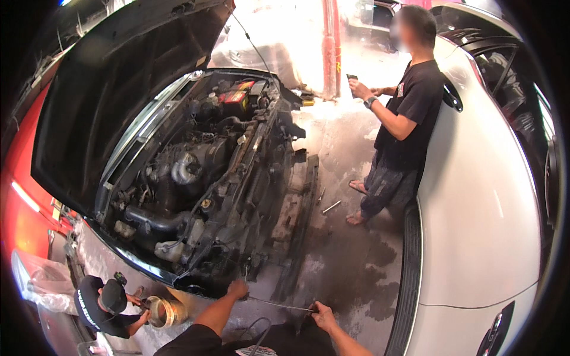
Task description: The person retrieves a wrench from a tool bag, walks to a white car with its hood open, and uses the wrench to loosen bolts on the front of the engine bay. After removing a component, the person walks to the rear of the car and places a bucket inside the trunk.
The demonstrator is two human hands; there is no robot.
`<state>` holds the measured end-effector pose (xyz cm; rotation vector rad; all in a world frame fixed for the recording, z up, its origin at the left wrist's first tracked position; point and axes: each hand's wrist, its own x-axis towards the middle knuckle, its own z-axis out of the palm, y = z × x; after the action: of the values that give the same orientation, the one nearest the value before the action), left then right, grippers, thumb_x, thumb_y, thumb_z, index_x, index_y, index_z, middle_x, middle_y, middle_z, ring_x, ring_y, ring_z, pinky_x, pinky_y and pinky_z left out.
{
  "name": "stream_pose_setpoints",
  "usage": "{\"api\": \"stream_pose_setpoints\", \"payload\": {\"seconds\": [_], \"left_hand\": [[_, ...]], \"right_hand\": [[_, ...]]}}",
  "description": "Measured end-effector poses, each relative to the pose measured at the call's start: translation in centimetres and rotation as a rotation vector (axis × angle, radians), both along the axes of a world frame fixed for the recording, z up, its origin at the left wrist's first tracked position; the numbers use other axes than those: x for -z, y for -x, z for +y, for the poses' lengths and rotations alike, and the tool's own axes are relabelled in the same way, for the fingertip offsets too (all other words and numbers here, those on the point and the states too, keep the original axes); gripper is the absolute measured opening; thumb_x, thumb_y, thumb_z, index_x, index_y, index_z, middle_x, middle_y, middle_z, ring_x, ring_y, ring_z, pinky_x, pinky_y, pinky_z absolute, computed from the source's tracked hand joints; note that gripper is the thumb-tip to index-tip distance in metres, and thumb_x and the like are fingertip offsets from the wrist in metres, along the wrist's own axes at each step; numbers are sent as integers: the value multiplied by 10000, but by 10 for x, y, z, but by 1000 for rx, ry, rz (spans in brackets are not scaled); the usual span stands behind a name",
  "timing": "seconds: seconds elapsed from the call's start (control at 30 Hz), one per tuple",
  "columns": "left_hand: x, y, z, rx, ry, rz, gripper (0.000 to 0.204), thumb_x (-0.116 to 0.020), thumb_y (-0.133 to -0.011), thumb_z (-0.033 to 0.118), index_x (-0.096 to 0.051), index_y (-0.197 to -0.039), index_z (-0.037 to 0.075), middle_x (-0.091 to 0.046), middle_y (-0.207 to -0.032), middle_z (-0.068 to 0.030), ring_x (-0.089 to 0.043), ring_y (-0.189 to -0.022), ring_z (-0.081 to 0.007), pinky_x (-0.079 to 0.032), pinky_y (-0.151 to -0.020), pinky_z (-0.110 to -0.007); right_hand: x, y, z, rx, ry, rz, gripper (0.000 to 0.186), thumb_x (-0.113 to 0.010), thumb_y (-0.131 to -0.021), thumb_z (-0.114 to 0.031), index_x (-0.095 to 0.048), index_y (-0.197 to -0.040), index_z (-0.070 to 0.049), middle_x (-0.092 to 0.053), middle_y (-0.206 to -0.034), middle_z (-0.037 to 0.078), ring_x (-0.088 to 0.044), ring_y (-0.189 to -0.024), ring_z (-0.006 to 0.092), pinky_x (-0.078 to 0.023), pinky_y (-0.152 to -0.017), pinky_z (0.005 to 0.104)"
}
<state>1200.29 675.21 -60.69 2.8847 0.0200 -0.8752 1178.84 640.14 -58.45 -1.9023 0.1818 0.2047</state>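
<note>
Hood (119, 89) is up. Crouched co-worker (98, 310) has a bucket (174, 313) by the fender. Engine (196, 160) sits in the bay, intake hose (155, 221) and battery (237, 99) in place. Your left hand (238, 290) looks closed around a slim metal tool (246, 271), low by the car's front corner. Front end (252, 178) is bare, no bumper cover or grille on, so stripping there looks done; refitting looks left. Thin rod (279, 305) spans between your hands, in front of the car; its use can't be told, so that step reads as unfinished. Your right hand (323, 317) pinches the rod's far end. Steel bar-like tool (332, 206) lies on the floor.
</note>
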Motion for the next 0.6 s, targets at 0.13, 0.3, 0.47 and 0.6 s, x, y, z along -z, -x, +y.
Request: {"api": "stream_pose_setpoints", "payload": {"seconds": [0.13,0.3,0.47,0.6], "left_hand": [[13,-5,6,46,3,-20,406,-610,-806,319,-650,-1051,-3,-641,-1098,-226,-600,-1056,-394,-481,-908,-469],[17,-7,8,70,13,5,409,-600,-831,335,-641,-1060,-2,-615,-1155,-228,-581,-1097,-380,-458,-942,-462],[26,-15,5,98,71,137,378,-536,-831,282,-650,-998,-37,-626,-1076,-267,-599,-1030,-406,-465,-903,-488],[7,-17,7,50,192,73,343,-598,-803,295,-697,-883,-24,-654,-961,-267,-626,-950,-414,-490,-858,-468]], "right_hand": [[16,-6,6,-66,-92,23,311,-517,-788,32,-558,-1096,34,-680,-917,93,-646,-905,199,-482,-849,318],[-19,-30,-14,-132,-388,200,585,-495,-903,-325,-455,-1348,53,-683,-1023,124,-615,-996,204,-455,-893,327],[8,-36,-31,5,-832,557,876,-339,-919,-674,-432,-1343,87,-583,-1226,225,-575,-1103,327,-412,-982,427],[-27,-59,-24,-187,-692,594,543,-534,-935,-370,-564,-1226,88,-688,-952,150,-648,-806,192,-492,-773,332]]}}
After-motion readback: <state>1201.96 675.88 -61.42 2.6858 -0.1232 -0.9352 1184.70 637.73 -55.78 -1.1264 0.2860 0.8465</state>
